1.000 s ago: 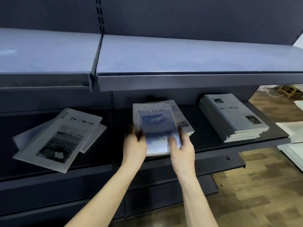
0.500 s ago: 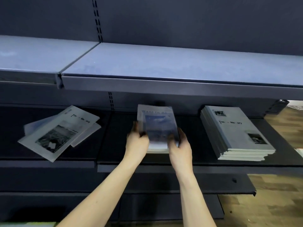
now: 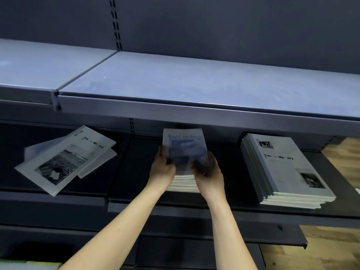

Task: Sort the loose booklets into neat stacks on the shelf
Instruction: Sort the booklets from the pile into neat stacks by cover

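Blue-covered booklet stack (image 3: 185, 152), blurred, gripped at its sides by left hand (image 3: 162, 168) and right hand (image 3: 209, 173).

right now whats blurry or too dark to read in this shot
Head view: the middle stack's blue cover and both hands, left and right, are motion-smeared, its title unreadable; the right stack and the loose booklets stay sharp; the lower shelf lies in shadow; the upper shelf is brighter.
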`<action>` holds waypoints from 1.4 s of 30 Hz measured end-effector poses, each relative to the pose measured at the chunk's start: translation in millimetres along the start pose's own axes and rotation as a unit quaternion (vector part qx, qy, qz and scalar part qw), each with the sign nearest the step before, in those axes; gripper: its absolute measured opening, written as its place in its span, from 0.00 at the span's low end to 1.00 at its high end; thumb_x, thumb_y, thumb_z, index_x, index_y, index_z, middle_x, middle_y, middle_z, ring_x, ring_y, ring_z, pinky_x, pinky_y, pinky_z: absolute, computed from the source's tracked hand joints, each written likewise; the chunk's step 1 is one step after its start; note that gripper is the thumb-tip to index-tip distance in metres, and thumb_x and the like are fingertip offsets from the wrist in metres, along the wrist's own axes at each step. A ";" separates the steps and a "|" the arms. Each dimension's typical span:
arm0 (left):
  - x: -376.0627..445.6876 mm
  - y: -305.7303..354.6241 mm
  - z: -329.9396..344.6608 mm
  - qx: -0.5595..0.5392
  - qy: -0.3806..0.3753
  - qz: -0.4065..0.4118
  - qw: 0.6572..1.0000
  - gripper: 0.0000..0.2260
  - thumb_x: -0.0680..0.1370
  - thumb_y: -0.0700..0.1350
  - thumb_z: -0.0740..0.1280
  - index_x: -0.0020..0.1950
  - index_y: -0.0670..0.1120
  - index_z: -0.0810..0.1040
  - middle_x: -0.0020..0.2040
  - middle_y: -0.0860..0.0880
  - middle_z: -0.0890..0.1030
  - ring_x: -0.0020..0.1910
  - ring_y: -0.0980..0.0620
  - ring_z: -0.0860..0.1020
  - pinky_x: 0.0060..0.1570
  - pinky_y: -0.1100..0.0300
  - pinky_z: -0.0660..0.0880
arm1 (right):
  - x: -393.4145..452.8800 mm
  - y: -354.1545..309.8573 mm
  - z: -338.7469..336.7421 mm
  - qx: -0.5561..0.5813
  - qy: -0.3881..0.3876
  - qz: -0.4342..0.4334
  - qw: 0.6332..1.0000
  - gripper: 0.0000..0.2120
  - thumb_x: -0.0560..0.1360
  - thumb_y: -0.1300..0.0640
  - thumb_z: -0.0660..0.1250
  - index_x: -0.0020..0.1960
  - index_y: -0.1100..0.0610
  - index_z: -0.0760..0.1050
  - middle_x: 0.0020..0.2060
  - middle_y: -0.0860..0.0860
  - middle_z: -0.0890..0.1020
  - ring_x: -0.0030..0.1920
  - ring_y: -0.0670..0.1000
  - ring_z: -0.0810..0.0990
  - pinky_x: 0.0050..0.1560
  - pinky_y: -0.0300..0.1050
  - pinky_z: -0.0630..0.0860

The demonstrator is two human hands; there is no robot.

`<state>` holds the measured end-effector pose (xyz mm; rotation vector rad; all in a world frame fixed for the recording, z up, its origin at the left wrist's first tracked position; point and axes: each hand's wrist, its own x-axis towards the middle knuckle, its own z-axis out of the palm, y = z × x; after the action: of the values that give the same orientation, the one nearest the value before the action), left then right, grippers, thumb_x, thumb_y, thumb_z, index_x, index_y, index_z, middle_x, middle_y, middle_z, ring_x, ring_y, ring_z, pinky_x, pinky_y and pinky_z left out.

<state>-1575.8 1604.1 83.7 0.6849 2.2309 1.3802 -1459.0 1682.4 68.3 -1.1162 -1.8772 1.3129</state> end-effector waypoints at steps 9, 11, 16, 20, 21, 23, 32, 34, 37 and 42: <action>5.0 -0.2 3.9 0.020 0.004 0.006 1.000 0.24 0.84 0.42 0.54 0.80 0.51 0.53 0.76 0.47 0.63 0.69 0.49 0.70 0.49 0.72 0.69 | 7.1 13.9 5.6 0.074 -0.002 0.032 0.997 0.37 0.74 0.60 0.75 0.78 0.54 0.61 0.48 0.38 0.80 0.43 0.25 0.78 0.46 0.22 0.73; 5.9 -0.5 2.0 0.024 -0.001 0.008 1.000 0.25 0.84 0.42 0.55 0.80 0.52 0.52 0.76 0.46 0.63 0.69 0.48 0.71 0.50 0.70 0.69 | 8.7 11.3 2.1 0.034 -0.004 0.016 0.999 0.31 0.73 0.58 0.76 0.73 0.53 0.69 0.48 0.39 0.80 0.45 0.27 0.78 0.44 0.20 0.71; 3.7 -0.9 -9.0 0.064 -0.021 0.033 0.997 0.27 0.83 0.45 0.59 0.80 0.50 0.53 0.76 0.45 0.64 0.66 0.50 0.71 0.50 0.65 0.70 | 8.9 0.3 0.3 -0.069 0.005 -0.018 0.997 0.32 0.72 0.46 0.75 0.72 0.48 0.68 0.63 0.45 0.77 0.63 0.49 0.78 0.58 0.36 0.75; -3.6 -4.7 -25.6 0.082 -0.014 0.018 0.996 0.29 0.82 0.49 0.61 0.80 0.50 0.53 0.79 0.47 0.58 0.76 0.47 0.61 0.70 0.56 0.63 | -3.0 -16.3 5.7 -0.124 0.025 -0.070 0.989 0.35 0.74 0.43 0.72 0.76 0.54 0.65 0.72 0.52 0.71 0.70 0.53 0.72 0.68 0.47 0.71; -6.3 -7.5 -30.9 0.077 -0.011 0.012 0.997 0.29 0.81 0.49 0.62 0.80 0.51 0.54 0.79 0.48 0.59 0.75 0.47 0.62 0.70 0.56 0.64 | -7.7 -19.3 8.3 -0.127 0.026 -0.085 0.988 0.34 0.74 0.43 0.71 0.76 0.54 0.66 0.71 0.52 0.72 0.70 0.53 0.71 0.68 0.45 0.71; -14.4 -13.1 -42.2 0.062 -0.002 0.010 0.998 0.28 0.80 0.48 0.64 0.79 0.53 0.57 0.78 0.48 0.62 0.73 0.48 0.66 0.65 0.59 0.67 | -17.5 -24.8 15.4 -0.121 0.024 -0.112 0.986 0.31 0.74 0.43 0.71 0.74 0.52 0.68 0.70 0.51 0.74 0.69 0.52 0.73 0.66 0.44 0.72; -48.1 -39.4 -95.9 0.169 0.067 0.035 0.983 0.23 0.80 0.45 0.60 0.76 0.51 0.65 0.70 0.44 0.73 0.67 0.44 0.72 0.62 0.52 0.72 | -58.9 -43.7 59.2 -0.095 -0.084 -0.179 0.976 0.30 0.76 0.38 0.65 0.75 0.49 0.68 0.74 0.47 0.69 0.76 0.50 0.62 0.75 0.55 0.63; -49.5 -46.0 -106.4 0.203 0.075 0.037 0.976 0.22 0.80 0.46 0.58 0.75 0.53 0.65 0.67 0.43 0.74 0.65 0.42 0.73 0.60 0.46 0.74 | -64.6 -48.0 67.1 -0.127 -0.099 -0.198 0.967 0.29 0.78 0.40 0.64 0.76 0.48 0.66 0.76 0.47 0.67 0.78 0.51 0.57 0.77 0.56 0.58; -49.9 -54.4 -121.8 0.228 0.095 0.034 0.968 0.21 0.80 0.45 0.57 0.73 0.53 0.67 0.62 0.43 0.75 0.61 0.41 0.74 0.55 0.44 0.75 | -71.1 -51.6 81.4 -0.162 -0.132 -0.201 0.957 0.29 0.79 0.38 0.61 0.78 0.47 0.62 0.78 0.46 0.62 0.80 0.50 0.51 0.79 0.56 0.51; -48.8 -74.3 -152.5 0.254 0.125 0.029 0.959 0.20 0.80 0.46 0.60 0.73 0.50 0.68 0.63 0.41 0.74 0.63 0.40 0.72 0.59 0.45 0.73 | -76.7 -57.6 118.5 -0.213 -0.162 -0.209 0.941 0.31 0.80 0.37 0.57 0.80 0.45 0.56 0.80 0.48 0.53 0.80 0.51 0.42 0.79 0.56 0.41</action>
<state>-1640.8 1440.1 84.4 0.7777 2.8312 0.9555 -1537.5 1552.5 81.8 -0.6503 -2.5576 0.9075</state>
